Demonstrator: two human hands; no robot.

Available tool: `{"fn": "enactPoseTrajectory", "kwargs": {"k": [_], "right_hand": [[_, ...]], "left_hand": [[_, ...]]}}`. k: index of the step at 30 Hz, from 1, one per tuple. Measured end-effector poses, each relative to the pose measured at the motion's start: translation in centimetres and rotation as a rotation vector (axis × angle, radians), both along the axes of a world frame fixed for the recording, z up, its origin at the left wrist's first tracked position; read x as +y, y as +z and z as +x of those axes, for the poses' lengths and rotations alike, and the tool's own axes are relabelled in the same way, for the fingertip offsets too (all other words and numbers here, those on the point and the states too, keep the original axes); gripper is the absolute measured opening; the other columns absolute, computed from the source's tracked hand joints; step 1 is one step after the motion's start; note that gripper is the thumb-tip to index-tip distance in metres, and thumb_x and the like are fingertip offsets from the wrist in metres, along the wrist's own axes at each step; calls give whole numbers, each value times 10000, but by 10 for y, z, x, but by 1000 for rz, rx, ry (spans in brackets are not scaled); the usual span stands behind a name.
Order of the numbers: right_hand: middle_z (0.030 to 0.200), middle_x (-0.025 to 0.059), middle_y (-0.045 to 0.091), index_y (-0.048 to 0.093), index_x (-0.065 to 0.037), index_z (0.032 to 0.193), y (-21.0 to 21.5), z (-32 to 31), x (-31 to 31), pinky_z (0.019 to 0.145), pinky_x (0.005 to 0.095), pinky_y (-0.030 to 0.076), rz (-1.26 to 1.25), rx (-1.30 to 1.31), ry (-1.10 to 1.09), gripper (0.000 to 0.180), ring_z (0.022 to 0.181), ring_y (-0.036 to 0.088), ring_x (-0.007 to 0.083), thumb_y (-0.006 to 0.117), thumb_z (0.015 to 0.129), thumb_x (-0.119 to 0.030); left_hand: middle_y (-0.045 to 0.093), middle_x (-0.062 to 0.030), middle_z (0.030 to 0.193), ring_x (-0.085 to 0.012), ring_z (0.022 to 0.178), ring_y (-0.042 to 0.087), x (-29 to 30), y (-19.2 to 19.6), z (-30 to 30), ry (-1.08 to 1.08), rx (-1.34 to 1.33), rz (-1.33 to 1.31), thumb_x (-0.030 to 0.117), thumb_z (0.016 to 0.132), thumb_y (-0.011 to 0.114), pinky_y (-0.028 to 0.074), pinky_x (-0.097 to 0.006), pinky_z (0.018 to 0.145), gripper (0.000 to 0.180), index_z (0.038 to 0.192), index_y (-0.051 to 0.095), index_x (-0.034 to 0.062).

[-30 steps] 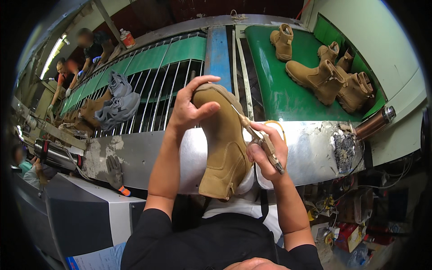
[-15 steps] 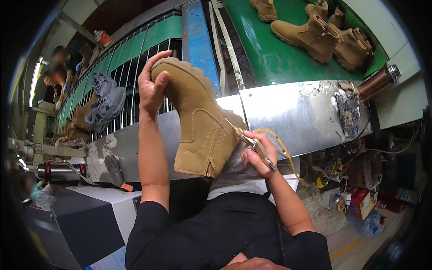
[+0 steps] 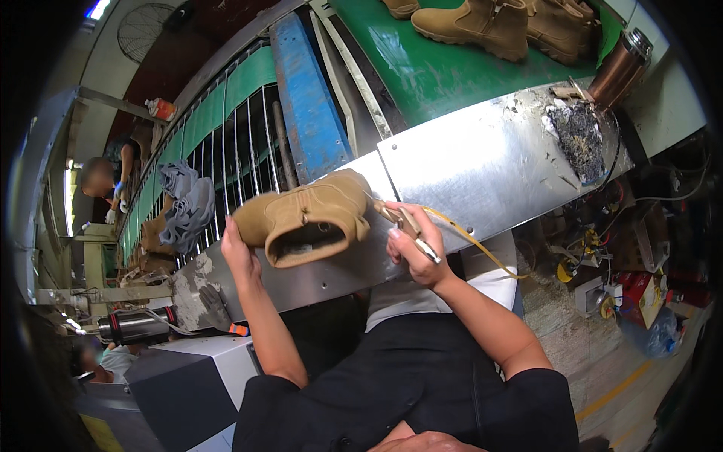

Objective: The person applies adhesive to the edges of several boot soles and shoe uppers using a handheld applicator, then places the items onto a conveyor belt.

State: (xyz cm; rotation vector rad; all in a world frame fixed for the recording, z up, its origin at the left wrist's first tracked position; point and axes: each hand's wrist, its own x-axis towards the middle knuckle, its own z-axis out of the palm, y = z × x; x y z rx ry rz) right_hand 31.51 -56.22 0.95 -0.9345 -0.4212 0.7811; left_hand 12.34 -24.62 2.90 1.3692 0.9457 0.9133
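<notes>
A tan ankle boot (image 3: 280, 216) is held over the metal ledge, its open collar turned down toward me and its lining showing dark inside. My left hand (image 3: 242, 255) grips the boot at its left end, with most fingers out of sight behind it. Closed in my right hand (image 3: 419, 252) is a small metal air gun (image 3: 407, 223) with a thin nozzle and a yellow hose (image 3: 471, 239). The nozzle points at the right side of the boot, close to its edge. Whether the tip touches the boot I cannot tell.
Several tan boots (image 3: 482, 29) stand on the green surface (image 3: 392, 53) at far right. Grey sneakers (image 3: 188, 207) lie on the rack at left. A glove (image 3: 216, 307) rests on the ledge (image 3: 452, 151). A copper flask (image 3: 619, 69) is at right. Another person (image 3: 124, 169) works at far left.
The boot has turned from its side view so that its opening now faces me, and it is lower. My left hand has come down with it. My right hand still holds the air gun beside it.
</notes>
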Motion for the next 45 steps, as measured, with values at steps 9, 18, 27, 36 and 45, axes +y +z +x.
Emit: {"fn": "enactPoseTrajectory", "kwargs": {"k": [9,18,27,36,45], "right_hand": [[671,-4,541,481,1,1285,-7,-1,37,525,231,412,-19,-48,14,388,562,501,60,554,932,-141],[662,26,516,459,15,1285,-7,-9,30,524,238,394,-67,-71,70,387,544,473,83,541,927,-105],[731,54,518,439,39,1302,2,-6,-30,532,249,405,-145,95,221,417,558,472,96,531,924,-112],[689,31,522,471,34,1264,39,11,-83,528,252,427,-280,177,237,368,558,495,86,538,933,-114],[837,52,579,471,44,1258,66,21,-81,536,223,414,-368,39,123,358,592,500,59,542,933,-89]], "left_hand": [[657,-123,1099,-191,942,670,-106,3,-74,-33,185,-313,426,1010,480,548,-319,792,486,1198,535,-19],[589,-228,1231,-365,988,675,-178,27,-45,-360,268,-714,513,1012,341,626,-361,762,672,1370,378,-55],[537,-247,1298,-357,1162,593,-211,25,11,-623,98,-999,581,998,206,542,-445,918,753,1433,302,-27],[486,-294,1354,-380,1230,538,-227,14,48,-880,-6,-1200,668,948,151,498,-465,956,859,1468,217,-12],[455,-348,1347,-407,1244,516,-241,0,93,-912,-183,-1241,671,941,158,462,-505,995,810,1348,293,-15]]}}
